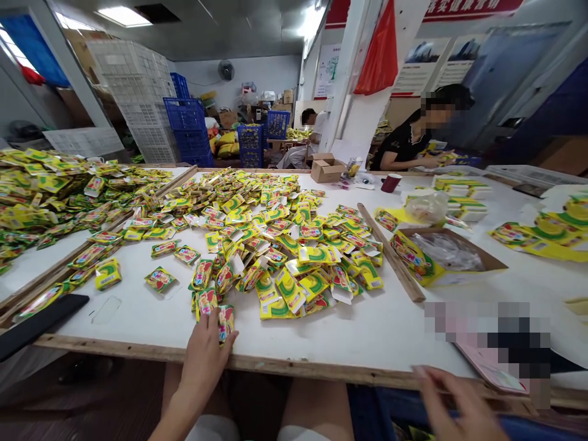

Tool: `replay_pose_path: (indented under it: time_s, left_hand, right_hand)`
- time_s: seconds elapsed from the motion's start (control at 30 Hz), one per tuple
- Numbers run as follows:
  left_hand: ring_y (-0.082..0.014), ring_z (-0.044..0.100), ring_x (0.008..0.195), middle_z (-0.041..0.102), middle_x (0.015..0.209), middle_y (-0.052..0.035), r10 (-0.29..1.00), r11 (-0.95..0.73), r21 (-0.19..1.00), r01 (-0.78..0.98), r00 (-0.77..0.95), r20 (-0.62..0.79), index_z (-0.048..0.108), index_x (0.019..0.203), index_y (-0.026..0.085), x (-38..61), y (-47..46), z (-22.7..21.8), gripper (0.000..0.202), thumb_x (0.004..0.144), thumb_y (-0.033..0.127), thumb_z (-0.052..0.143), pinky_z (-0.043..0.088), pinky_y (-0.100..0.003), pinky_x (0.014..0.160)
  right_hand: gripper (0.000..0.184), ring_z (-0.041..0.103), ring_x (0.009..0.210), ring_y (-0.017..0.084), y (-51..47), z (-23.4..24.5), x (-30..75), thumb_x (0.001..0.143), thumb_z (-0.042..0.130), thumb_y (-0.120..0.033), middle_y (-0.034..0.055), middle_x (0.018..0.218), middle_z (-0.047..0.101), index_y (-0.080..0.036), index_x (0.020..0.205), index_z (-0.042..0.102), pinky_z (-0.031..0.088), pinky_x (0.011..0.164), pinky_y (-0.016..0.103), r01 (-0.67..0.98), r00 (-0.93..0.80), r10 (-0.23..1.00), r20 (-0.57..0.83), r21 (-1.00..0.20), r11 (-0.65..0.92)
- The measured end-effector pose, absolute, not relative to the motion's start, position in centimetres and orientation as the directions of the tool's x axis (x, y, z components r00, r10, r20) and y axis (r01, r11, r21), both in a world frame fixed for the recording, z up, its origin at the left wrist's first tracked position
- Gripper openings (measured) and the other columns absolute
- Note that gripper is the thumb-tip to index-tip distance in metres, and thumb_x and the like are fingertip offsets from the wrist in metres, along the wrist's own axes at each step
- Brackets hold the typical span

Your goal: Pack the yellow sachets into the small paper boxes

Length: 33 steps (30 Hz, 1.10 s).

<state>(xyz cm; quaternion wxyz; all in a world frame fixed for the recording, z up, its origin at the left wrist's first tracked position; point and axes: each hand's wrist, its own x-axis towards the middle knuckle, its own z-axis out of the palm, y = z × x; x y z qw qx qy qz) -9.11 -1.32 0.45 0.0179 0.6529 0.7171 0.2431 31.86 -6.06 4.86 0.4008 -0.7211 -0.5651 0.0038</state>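
My left hand [209, 349] is at the table's front edge, its thumb and fingers closed around a small yellow-green snack packet [226, 320] with a red picture. Another packet [206, 300] touches its fingertips. Just beyond lies a loose heap of similar packets and small yellow boxes [289, 288], some with white flaps sticking out. My right hand [454, 401], smeared by motion, is over the front edge on the right, fingers apart and nothing visible in them. Below it a blue crate [376, 413] shows in part, with some yellow-green packets inside.
Wooden strips [390, 254] divide the white table [138, 318]. A larger packet heap [46, 190] covers the left. On the right are a yellow carton [463, 278] holding clear plastic and a pink flat item [491, 361]. Across the table a person [408, 141] handles packets.
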Motion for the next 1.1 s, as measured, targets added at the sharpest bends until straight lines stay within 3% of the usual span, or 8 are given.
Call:
replay_pose_path:
  time_s: [0.13, 0.2, 0.3, 0.4, 0.53, 0.67, 0.87, 1.1]
  left_hand:
    - [-0.0302, 0.057, 0.096, 0.051, 0.114, -0.0188, 0.943, 0.098, 0.311, 0.945, -0.188, 0.273, 0.04, 0.129, 0.006, -7.5, -1.6, 0.1, 0.052, 0.087, 0.034, 0.051, 0.049, -0.044, 0.081]
    - [-0.0303, 0.056, 0.101, 0.05, 0.115, -0.018, 0.936, 0.098, 0.38, 0.92, -0.215, 0.279, 0.04, 0.125, 0.008, -7.3, -1.7, 0.2, 0.046, 0.086, 0.029, 0.05, 0.049, -0.045, 0.083]
    - [-0.0275, 0.057, 0.1, 0.049, 0.115, -0.0146, 0.923, 0.06, 0.589, 0.806, -0.269, 0.275, 0.039, 0.117, 0.014, -6.6, -2.0, 0.7, 0.039, 0.084, 0.029, 0.051, 0.05, -0.043, 0.081]
    - [-0.0259, 0.055, 0.108, 0.046, 0.12, -0.0143, 0.907, -0.104, 0.732, 0.673, -0.238, 0.347, 0.036, 0.118, 0.017, -4.8, -2.8, 1.5, 0.042, 0.083, 0.029, 0.056, 0.049, -0.042, 0.088]
    - [-0.0267, 0.04, 0.128, 0.038, 0.133, -0.0167, 0.871, -0.369, 0.74, 0.562, -0.069, 0.486, 0.035, 0.123, 0.02, -1.9, -3.1, 1.7, 0.046, 0.083, 0.02, 0.057, 0.041, -0.043, 0.102]
    - [-0.0241, 0.044, 0.124, 0.039, 0.136, -0.0142, 0.9, -0.381, 0.835, 0.398, -0.046, 0.433, 0.03, 0.134, 0.023, -1.0, -1.8, 1.0, 0.056, 0.084, 0.02, 0.056, 0.042, -0.042, 0.101]
    - [-0.0172, 0.061, 0.094, 0.052, 0.125, -0.0109, 0.973, -0.229, 0.962, 0.149, 0.054, 0.224, 0.043, 0.126, 0.022, -1.7, -0.2, 0.5, 0.038, 0.09, 0.031, 0.051, 0.053, -0.034, 0.082]
    - [-0.0174, 0.063, 0.097, 0.055, 0.121, -0.0095, 0.984, -0.176, 0.983, 0.045, 0.01, 0.176, 0.039, 0.123, 0.022, -1.8, -0.4, -0.3, 0.041, 0.087, 0.033, 0.055, 0.053, -0.031, 0.083]
  right_hand:
    - [0.032, 0.064, 0.078, 0.022, -3.5, 4.1, 22.4, 0.085, 0.05, -0.05, 0.0074, 0.085, 0.068, -0.022, 0.083, 0.065, 0.051, 0.068, 0.031, 0.633, 0.146, 0.933, 0.33, -0.756, 0.168]
    - [0.028, 0.064, 0.081, 0.02, -2.7, 4.0, 18.5, 0.088, 0.049, -0.044, 0.0061, 0.086, 0.067, -0.021, 0.086, 0.065, 0.051, 0.071, 0.028, 0.536, 0.004, 0.957, 0.291, -0.808, 0.244]
    - [0.022, 0.064, 0.084, 0.019, -2.3, 3.9, 14.9, 0.09, 0.05, -0.038, 0.0059, 0.089, 0.067, -0.02, 0.091, 0.063, 0.052, 0.074, 0.027, 0.414, -0.115, 0.964, 0.238, -0.871, 0.264]
    - [0.026, 0.065, 0.087, 0.019, -2.0, 3.4, 13.0, 0.089, 0.052, -0.037, 0.0088, 0.102, 0.066, -0.019, 0.107, 0.058, 0.054, 0.072, 0.027, 0.279, -0.094, 0.972, 0.216, -0.932, 0.234]
    - [0.046, 0.066, 0.092, 0.019, -1.2, 2.4, 11.6, 0.089, 0.054, -0.034, 0.0116, 0.108, 0.065, -0.017, 0.129, 0.037, 0.054, 0.079, 0.03, 0.131, 0.014, 0.972, 0.236, -0.964, 0.232]
    - [0.042, 0.066, 0.092, 0.019, -0.4, 1.5, 11.9, 0.091, 0.05, -0.029, 0.0101, 0.103, 0.066, -0.018, 0.128, 0.033, 0.054, 0.079, 0.031, 0.133, 0.082, 0.955, 0.285, -0.953, 0.273]
    - [0.03, 0.064, 0.098, 0.019, -0.3, 0.4, 13.5, 0.091, 0.048, -0.023, 0.0095, 0.109, 0.064, -0.02, 0.121, 0.046, 0.053, 0.082, 0.031, 0.236, -0.038, 0.937, 0.348, -0.908, 0.347]
    - [0.031, 0.063, 0.101, 0.017, -0.4, -0.2, 13.8, 0.091, 0.047, -0.023, 0.0075, 0.112, 0.063, -0.022, 0.122, 0.046, 0.053, 0.084, 0.029, 0.214, -0.106, 0.958, 0.267, -0.934, 0.284]
